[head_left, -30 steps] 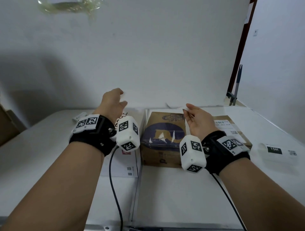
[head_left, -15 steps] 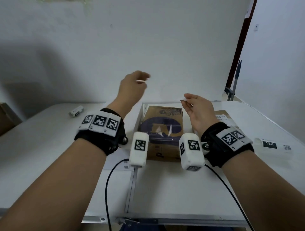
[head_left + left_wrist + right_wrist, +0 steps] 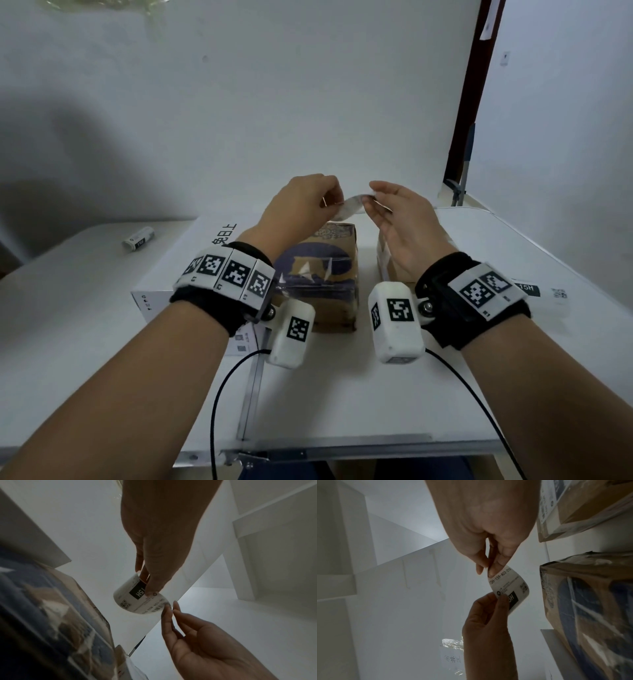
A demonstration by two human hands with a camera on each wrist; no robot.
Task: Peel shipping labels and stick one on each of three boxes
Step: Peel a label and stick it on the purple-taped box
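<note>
White table (image 3: 394, 387), plain wall behind: left hand (image 3: 301, 209) and right hand (image 3: 400, 219) each pinch one end of a curled label (image 3: 349, 205) above the brown box (image 3: 325, 274). The slack, bowed label could fold and stick to itself

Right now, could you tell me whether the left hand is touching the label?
Touching: the right wrist view shows the left hand pinching the label at its black end.

3 boxes (image 3: 191, 260), 3 labels (image 3: 349, 207), 2 hands (image 3: 301, 209)
</note>
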